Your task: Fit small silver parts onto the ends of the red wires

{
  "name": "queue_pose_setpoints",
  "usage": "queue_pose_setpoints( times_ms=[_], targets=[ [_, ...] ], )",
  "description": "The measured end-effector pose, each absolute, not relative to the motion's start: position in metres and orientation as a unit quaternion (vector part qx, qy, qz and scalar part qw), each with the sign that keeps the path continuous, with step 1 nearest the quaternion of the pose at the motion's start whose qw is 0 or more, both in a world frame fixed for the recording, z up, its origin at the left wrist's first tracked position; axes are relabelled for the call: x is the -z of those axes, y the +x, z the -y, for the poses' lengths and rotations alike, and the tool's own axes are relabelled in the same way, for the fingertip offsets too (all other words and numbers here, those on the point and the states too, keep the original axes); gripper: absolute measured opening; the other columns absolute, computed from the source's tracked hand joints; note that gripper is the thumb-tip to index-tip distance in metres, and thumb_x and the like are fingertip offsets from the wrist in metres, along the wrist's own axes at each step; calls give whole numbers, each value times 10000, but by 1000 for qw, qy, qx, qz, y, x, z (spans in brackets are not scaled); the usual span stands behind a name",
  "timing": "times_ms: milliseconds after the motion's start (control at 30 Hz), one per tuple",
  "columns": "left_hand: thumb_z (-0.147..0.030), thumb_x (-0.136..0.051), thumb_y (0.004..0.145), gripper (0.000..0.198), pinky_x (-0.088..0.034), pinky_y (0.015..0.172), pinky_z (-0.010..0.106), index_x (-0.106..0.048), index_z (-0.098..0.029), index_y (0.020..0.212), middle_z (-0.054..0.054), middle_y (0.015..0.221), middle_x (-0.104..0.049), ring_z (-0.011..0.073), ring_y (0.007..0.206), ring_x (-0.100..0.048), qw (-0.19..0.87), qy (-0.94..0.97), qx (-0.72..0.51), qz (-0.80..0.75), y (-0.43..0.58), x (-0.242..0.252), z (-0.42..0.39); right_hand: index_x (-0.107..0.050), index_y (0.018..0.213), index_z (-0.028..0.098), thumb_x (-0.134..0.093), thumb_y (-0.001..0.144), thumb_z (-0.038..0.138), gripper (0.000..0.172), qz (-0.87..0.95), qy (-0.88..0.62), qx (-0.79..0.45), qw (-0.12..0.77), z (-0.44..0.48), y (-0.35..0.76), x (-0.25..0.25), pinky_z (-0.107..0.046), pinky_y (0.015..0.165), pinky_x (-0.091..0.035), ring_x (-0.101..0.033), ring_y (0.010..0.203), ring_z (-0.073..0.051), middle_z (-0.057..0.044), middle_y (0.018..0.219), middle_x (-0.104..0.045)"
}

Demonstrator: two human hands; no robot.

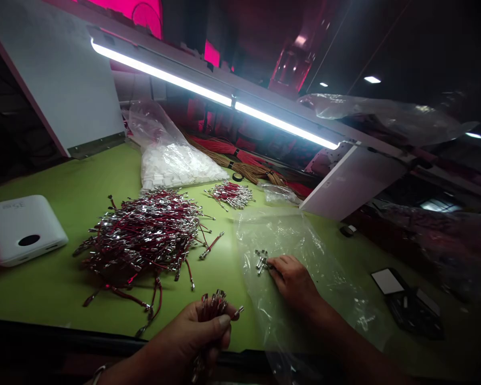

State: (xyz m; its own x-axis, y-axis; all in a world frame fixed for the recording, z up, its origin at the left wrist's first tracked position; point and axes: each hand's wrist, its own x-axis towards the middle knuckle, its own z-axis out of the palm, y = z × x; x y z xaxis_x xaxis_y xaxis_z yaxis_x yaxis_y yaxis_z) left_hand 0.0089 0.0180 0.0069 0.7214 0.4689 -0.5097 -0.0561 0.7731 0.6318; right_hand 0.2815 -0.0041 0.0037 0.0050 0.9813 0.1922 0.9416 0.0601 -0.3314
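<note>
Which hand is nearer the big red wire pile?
Left. The left hand holds a wire bundle just in front of the wire pile; the right hand rests farther right, on a clear plastic bag.

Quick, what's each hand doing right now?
Left hand: closed, holding a bunch of red wires with metal terminals.
Right hand: on loose metal terminals; grip unclear.

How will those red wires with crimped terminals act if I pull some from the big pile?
The red wires look thin and floppy, since loose strands sag and curve across the green tabletop. The metal terminals probably snag on each other, as the pile is tangled. They are likely light, given that the left hand grips a whole bunch at once.
</note>
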Motion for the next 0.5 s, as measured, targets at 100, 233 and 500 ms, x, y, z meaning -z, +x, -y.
queue_pose_setpoints(
  times_ms=[100, 233, 500],
  targets=[
    [-403, -824, 703, 409, -270, 374, 164, -622, -162, 963, -28, 659, -638, 45, 394, -424, 859, 327, -165, -356, 10, -10, -21, -721, 954, 227, -530, 920, 161, 205, 701, -681, -70, 201, 1, 282, -4, -346, 801, -488, -648, 852, -243, -82, 898, -712],
    [-395, -794, 735, 375, -222, 363, 181, -605, -164, 962, -49, 636, -599, 26, 361, -315, 867, 316, -182, -339, 11, -10, -22, -710, 1034, 221, -524, 931, 218, 213, 681, -686, -87, 244, 2, 285, -6, -369, 837, -490, -658, 908, -254, -92, 977, -711],
    [-385, -806, 741, 312, -204, 417, 198, -618, -152, 826, -51, 579, -538, 44, 434, -328, 848, 346, -198, -349, 11, -10, -24, -612, 758, 194, -667, 894, 427, 275, 508, -632, -382, 442, 22, 232, -34, -246, 562, -395, -474, 585, -118, 34, 656, -537]
  ],
)
